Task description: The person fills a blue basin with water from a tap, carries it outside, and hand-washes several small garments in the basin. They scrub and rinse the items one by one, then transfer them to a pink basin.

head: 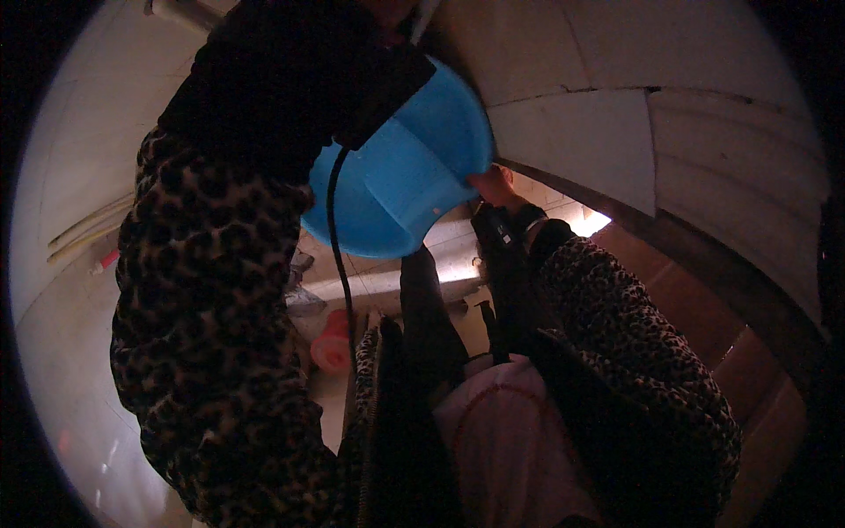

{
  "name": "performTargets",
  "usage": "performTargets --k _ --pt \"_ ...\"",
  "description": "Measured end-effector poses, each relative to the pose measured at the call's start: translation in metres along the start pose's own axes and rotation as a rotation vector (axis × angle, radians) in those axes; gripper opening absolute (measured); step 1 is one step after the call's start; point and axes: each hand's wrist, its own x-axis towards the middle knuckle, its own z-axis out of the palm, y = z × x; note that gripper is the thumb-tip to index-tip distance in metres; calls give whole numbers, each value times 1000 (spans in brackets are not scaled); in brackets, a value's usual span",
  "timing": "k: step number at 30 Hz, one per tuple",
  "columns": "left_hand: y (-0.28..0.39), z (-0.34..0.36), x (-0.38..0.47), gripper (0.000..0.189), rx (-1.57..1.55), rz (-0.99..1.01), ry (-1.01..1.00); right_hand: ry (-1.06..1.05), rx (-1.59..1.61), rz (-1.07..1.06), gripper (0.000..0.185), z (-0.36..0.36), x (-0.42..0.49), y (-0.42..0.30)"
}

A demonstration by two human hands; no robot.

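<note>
A blue moulded plastic tub (406, 175) with a curved, notched rim is tilted in front of me. My right hand (494, 186) grips its rim at the right, with a dark band at the wrist. My left arm, in a leopard-print sleeve (218, 277) with a dark lower part, reaches up across the left side of the view and covers part of the tub. Only a dim sliver of my left hand (391, 10) shows at the top edge; its fingers are hidden. A black cord (337, 244) hangs in front of the tub.
Pale wall panels (574, 142) stand close on the right, above a reddish-brown floor (686, 297). A pink plastic container (332, 343) is low at left of my legs. Yellowish rods (89, 231) lie at far left, and a pale pipe (181, 14) is at the top.
</note>
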Motion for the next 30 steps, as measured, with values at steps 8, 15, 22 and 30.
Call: performTargets --k 8,15,22,30 --pt "3 2 1 50 1 15 -9 -39 60 116 43 1 1 -9" --pt "5 3 3 50 2 24 -13 -53 158 86 40 0 -1 0" --pt "9 8 5 51 -9 25 -17 -21 -21 -255 42 20 15 42" --pt "10 11 6 51 -17 32 -23 -97 284 158 42 13 8 19"
